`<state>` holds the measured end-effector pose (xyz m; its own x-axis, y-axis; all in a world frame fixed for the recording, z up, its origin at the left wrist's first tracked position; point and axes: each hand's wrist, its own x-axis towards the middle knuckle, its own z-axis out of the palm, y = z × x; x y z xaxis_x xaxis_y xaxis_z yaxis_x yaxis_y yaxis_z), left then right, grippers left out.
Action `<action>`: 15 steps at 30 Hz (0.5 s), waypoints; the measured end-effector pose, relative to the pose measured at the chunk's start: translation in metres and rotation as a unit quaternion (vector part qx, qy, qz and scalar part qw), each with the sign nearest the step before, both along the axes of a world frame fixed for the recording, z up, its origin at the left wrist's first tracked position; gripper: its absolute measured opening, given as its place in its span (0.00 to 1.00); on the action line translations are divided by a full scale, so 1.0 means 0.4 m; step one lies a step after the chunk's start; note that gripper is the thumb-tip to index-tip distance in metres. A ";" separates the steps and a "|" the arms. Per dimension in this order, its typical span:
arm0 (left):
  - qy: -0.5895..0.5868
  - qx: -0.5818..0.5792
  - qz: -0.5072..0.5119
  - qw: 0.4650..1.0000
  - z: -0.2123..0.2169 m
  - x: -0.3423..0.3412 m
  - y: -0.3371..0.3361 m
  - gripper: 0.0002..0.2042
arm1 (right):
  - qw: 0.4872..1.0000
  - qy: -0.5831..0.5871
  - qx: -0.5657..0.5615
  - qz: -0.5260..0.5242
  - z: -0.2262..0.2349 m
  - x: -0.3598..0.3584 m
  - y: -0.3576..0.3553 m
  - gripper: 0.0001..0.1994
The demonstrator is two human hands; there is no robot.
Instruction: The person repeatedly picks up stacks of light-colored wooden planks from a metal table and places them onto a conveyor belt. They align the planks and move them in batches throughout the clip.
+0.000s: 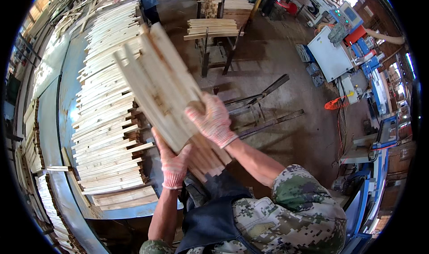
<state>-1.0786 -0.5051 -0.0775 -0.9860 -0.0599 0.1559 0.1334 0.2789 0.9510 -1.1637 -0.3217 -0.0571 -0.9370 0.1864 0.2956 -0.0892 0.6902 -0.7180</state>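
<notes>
A bundle of pale wooden strips (156, 82) lies slanted across both my hands in front of my apron, its far end toward the upper left. My left hand (172, 160), in a red and white knitted glove, grips the bundle's left side near its lower end. Gloved the same way, my right hand (212, 120) clasps the right side a bit farther up, thumb over the top. The strips' far ends are uneven and slightly blurred. Beside the bundle on the left, rows of similar wooden strips (109, 138) cover a metal table (67, 106).
A metal rack (263, 102) stands on the floor to the right. Farther off, another stack of strips (212, 27) rests on a stand. Machinery with a white cabinet (330, 53) and an orange coiled hose (335, 103) lines the right side. A person in blue (147, 2) stands beyond the table.
</notes>
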 end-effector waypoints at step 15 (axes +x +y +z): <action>-0.411 0.275 -0.134 0.858 -0.215 -0.334 0.616 0.19 | 0.965 -0.114 0.104 -0.213 -0.191 -0.062 0.695 0.40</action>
<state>-1.2122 -0.2588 -0.1634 -0.7388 0.3456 -0.5786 -0.6572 -0.1791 0.7322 -1.1884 -0.0437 -0.1334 -0.8337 0.5279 0.1621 0.3786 0.7601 -0.5281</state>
